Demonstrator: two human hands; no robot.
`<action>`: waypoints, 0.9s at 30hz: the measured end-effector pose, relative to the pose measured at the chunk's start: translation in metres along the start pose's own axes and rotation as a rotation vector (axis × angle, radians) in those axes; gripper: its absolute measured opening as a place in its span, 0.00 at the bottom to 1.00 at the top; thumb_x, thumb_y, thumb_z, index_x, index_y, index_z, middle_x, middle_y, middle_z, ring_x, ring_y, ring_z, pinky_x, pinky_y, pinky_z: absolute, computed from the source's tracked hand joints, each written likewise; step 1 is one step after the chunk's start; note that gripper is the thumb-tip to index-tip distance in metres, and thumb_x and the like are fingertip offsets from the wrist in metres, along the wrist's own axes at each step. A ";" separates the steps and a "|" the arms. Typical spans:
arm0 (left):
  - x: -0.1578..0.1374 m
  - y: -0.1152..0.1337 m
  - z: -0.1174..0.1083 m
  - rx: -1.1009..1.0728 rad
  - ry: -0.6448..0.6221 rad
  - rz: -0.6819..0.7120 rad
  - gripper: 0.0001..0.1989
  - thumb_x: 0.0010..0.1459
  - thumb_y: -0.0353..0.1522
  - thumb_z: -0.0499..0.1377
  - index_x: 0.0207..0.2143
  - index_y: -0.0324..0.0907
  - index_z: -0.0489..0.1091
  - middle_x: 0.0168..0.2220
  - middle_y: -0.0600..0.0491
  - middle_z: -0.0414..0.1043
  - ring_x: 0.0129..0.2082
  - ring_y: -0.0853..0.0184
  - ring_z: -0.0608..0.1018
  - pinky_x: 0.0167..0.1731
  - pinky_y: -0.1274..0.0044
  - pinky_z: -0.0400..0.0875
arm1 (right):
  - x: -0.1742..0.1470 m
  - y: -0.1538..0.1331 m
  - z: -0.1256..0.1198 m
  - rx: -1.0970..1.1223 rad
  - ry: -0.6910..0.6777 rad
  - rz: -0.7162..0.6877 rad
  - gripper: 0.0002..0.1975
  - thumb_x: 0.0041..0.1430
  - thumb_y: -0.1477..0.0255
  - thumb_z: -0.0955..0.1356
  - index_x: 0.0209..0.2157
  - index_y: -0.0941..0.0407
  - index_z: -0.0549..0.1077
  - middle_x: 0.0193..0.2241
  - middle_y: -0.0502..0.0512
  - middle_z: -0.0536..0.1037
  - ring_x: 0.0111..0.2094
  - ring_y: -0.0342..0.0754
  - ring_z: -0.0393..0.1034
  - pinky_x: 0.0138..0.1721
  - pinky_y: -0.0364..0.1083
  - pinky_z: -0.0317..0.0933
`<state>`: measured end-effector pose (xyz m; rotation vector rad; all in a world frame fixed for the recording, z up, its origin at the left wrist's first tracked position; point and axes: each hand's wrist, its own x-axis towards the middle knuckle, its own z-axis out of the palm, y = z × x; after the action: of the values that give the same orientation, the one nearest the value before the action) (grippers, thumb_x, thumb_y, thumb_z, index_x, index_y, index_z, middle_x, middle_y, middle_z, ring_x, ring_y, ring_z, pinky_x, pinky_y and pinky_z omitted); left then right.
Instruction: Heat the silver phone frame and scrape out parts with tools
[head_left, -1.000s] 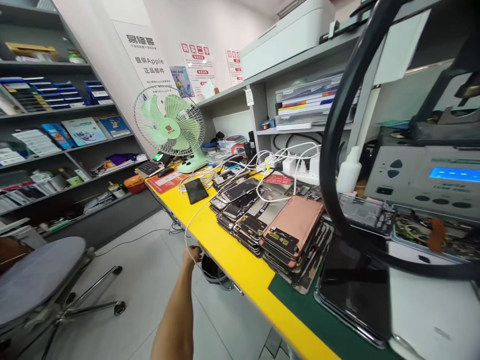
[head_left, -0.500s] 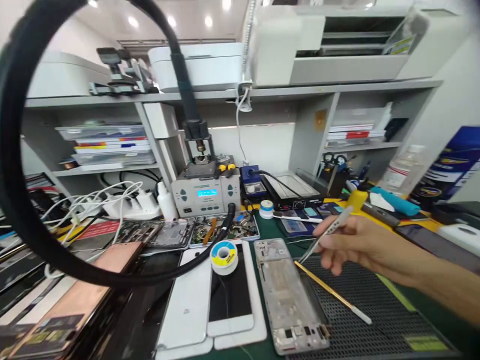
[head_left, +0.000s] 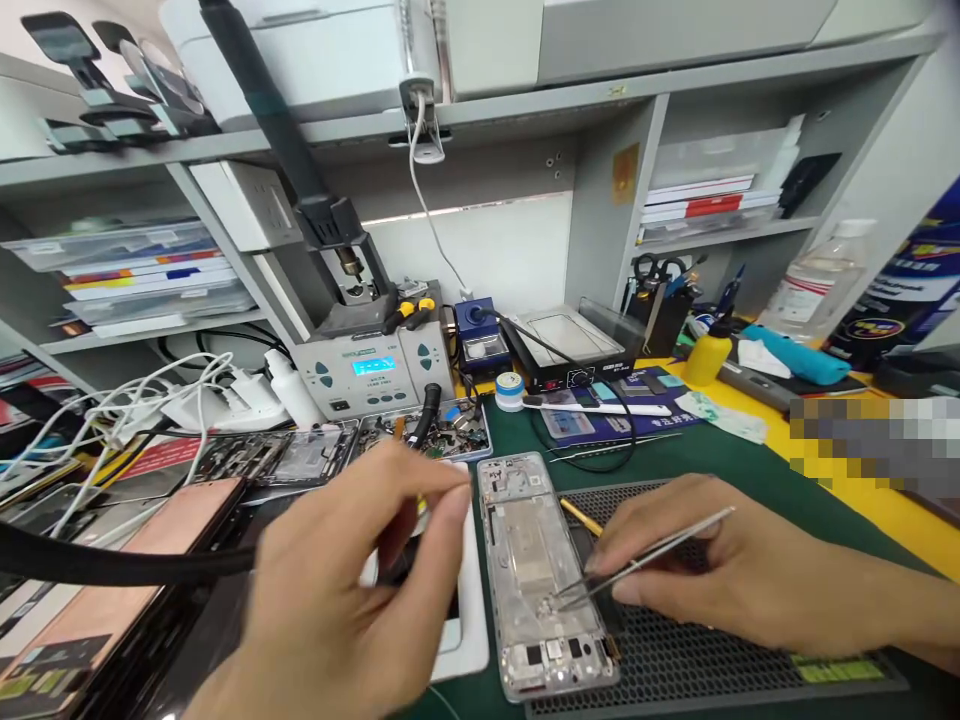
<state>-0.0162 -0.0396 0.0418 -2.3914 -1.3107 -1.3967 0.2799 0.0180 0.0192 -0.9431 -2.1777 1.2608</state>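
A: Entry, bench view. Landmark: the opened silver phone frame with bare metal midplate, lying flat on the green mat, its right edge over the black perforated work mat.

B: Right hand?

A: Right hand just right of the frame; fingers closed in a pinch on slim steel tweezers; tips down on the frame's lower middle; whether they grip any part is too small to tell.

B: Left hand?

A: Left hand left of the frame, raised above the white phones beside it; thumb and forefinger drawn close together, other fingers loosely curled; cannot tell if anything is held; its fingers hide what lies behind.

B: Step in hand?

A: Judged: picking at or seating a small part inside the frame with the tweezers; next move calls for a steady tip and probably the left hand brought down to brace the frame; a slip could scratch the midplate.

B: Orientation?

A: Long axis runs away from the person, tilted slightly left at the far end; near end shows small cut-outs; tweezers lie across it, tips pointing left; a thin yellow rod lies just right of the frame; grey rework station with blue display well beyond its far end.
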 end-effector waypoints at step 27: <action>-0.028 -0.013 0.026 0.082 -0.473 0.085 0.08 0.70 0.29 0.56 0.47 0.48 0.73 0.38 0.53 0.78 0.32 0.65 0.80 0.35 0.73 0.77 | 0.000 0.012 0.009 0.164 0.042 0.282 0.16 0.63 0.54 0.76 0.38 0.52 0.88 0.28 0.55 0.83 0.21 0.44 0.69 0.21 0.41 0.61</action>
<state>-0.0136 -0.0373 0.0017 -2.7851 -1.2959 -0.7613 0.2777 0.0171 0.0045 -1.2262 -1.9235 1.5066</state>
